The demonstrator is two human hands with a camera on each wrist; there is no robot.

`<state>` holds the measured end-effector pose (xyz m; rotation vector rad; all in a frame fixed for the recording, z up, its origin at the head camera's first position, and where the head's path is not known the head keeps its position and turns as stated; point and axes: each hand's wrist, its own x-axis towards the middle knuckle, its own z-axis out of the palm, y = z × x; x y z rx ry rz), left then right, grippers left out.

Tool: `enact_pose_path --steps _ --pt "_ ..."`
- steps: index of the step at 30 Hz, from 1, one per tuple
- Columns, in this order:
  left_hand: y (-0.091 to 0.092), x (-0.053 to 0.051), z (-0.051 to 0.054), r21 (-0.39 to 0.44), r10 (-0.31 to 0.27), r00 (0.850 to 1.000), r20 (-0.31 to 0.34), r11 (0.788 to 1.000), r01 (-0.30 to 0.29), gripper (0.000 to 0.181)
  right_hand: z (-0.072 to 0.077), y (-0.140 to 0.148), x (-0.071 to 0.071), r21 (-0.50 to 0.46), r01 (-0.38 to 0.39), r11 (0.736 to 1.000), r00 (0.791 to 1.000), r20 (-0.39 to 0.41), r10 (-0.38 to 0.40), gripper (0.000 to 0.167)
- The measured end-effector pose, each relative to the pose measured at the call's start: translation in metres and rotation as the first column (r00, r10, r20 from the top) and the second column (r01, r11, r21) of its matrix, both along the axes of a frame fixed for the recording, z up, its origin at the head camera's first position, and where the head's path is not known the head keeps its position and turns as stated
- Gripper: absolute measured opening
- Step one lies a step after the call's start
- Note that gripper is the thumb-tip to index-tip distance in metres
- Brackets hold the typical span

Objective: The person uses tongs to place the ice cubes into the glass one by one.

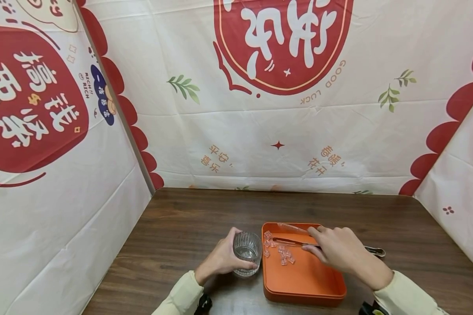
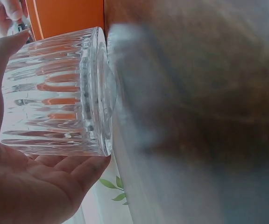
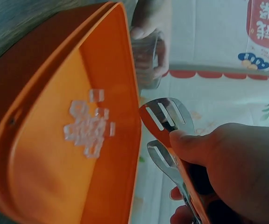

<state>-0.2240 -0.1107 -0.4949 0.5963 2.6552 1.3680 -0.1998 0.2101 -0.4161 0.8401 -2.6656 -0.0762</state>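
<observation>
My left hand (image 1: 225, 258) grips a clear ribbed glass (image 1: 246, 250) beside the left edge of an orange tray (image 1: 303, 280). In the left wrist view the fingers and thumb of my left hand (image 2: 36, 182) curl round the glass (image 2: 55, 98). My right hand (image 1: 337, 247) holds metal tongs (image 1: 374, 251) over the tray. In the right wrist view the slotted heads of the tongs (image 3: 165, 116) stand apart with nothing between them. Small clear cubes (image 3: 88, 128) lie clustered in the tray (image 3: 46, 158).
The dark wooden table (image 1: 181, 218) extends around the tray. A white printed cloth (image 1: 276, 127) hangs behind it, with more cloth at the left and right sides.
</observation>
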Motion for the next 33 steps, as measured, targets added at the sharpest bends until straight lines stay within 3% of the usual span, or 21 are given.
enact_pose_path --steps 9,15,19,23,29,33 --pt "0.000 -0.001 0.002 -0.001 0.002 1.000 0.025 1.000 -0.002 0.084 -0.010 0.006 -0.005 0.015 0.031 0.999 0.999 0.024 -0.031 0.037" --pt "-0.001 -0.002 0.002 -0.010 0.003 1.000 0.024 1.000 -0.003 0.085 -0.013 0.007 -0.004 0.010 0.004 1.000 0.994 0.110 -0.005 0.035" --pt "-0.001 -0.002 0.003 -0.012 0.010 0.999 0.037 1.000 -0.010 0.084 -0.015 0.009 -0.001 -0.043 -0.087 0.995 0.975 0.200 0.094 0.031" --pt "-0.001 -0.002 0.004 -0.007 0.008 0.999 0.036 1.000 -0.008 0.083 -0.017 0.012 0.001 -0.079 -0.163 0.983 0.942 0.285 0.179 0.032" --pt "-0.001 -0.002 0.003 -0.024 0.005 1.000 0.024 1.000 -0.004 0.082 -0.019 0.014 0.003 -0.080 -0.162 0.984 0.906 0.384 0.180 0.035" --pt "-0.002 -0.002 0.003 -0.025 0.003 1.000 0.020 1.000 -0.002 0.081 -0.021 0.015 0.004 -0.064 -0.158 0.985 0.908 0.383 0.170 0.036"
